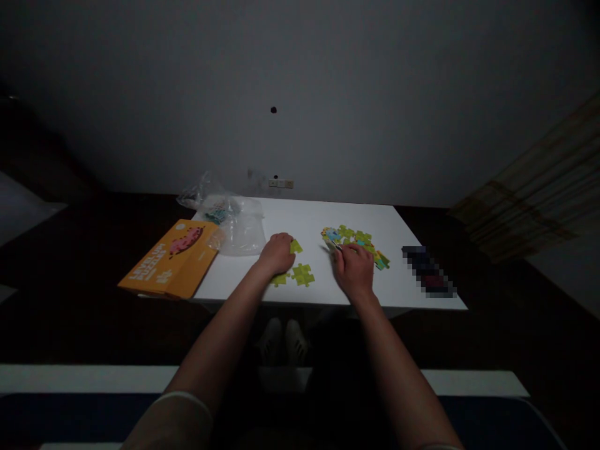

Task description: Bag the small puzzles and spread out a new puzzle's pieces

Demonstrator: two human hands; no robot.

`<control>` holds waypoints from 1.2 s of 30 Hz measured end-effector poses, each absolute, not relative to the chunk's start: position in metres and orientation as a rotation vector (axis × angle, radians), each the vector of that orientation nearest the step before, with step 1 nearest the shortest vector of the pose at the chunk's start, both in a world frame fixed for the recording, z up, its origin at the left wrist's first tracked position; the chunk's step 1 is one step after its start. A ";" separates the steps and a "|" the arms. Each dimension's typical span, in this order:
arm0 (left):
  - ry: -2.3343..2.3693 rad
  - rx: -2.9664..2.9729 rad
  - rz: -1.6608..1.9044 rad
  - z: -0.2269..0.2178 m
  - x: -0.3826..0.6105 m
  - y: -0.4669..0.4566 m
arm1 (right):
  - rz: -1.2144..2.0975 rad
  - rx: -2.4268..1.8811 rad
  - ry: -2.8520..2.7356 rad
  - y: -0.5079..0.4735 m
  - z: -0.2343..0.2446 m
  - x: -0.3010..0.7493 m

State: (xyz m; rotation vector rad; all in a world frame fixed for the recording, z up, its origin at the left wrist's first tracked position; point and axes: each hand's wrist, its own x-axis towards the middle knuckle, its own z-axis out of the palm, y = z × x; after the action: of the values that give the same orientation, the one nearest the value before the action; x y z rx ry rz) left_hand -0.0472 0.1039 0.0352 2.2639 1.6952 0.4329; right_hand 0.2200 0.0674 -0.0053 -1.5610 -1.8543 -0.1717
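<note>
On the white table (pixel 309 215), my left hand (pixel 276 254) rests with its fingers curled at the edge of a green puzzle piece (pixel 295 246), partly covering it. Two more green puzzle pieces (pixel 303 275) lie close to that hand, one partly behind my wrist. My right hand (pixel 356 269) pinches a puzzle piece (pixel 332 244), tilted and seen nearly edge-on, above the table. Just beyond the right hand is a loose pile of puzzle pieces (pixel 363 236), mostly green with some blue and yellow, partly hidden by the hand.
An orange puzzle box (pixel 173 259) overhangs the table's left front edge. Behind it sits a clear plastic bag (pixel 241 228) with dark green pieces inside. A blurred-out dark object (pixel 427 272) lies at the right edge. A wall with a socket strip (pixel 281 184) stands behind.
</note>
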 end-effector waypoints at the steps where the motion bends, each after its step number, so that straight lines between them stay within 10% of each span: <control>1: 1.672 2.278 0.457 0.035 -0.048 0.097 | -0.146 -1.554 -1.847 0.067 -0.006 0.221; 20: 1.188 1.294 1.150 0.007 -0.020 0.078 | 0.882 -1.293 -1.377 0.060 0.002 0.196; 36: 1.669 2.165 0.563 0.046 -0.042 0.129 | 0.491 -1.334 -1.749 0.068 -0.020 0.199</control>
State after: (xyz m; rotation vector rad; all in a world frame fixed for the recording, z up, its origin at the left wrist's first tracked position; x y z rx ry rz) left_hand -0.0418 0.1294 0.0464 2.1650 1.6689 0.5630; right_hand 0.1985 0.0677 -0.0199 -1.3339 -1.7494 0.4906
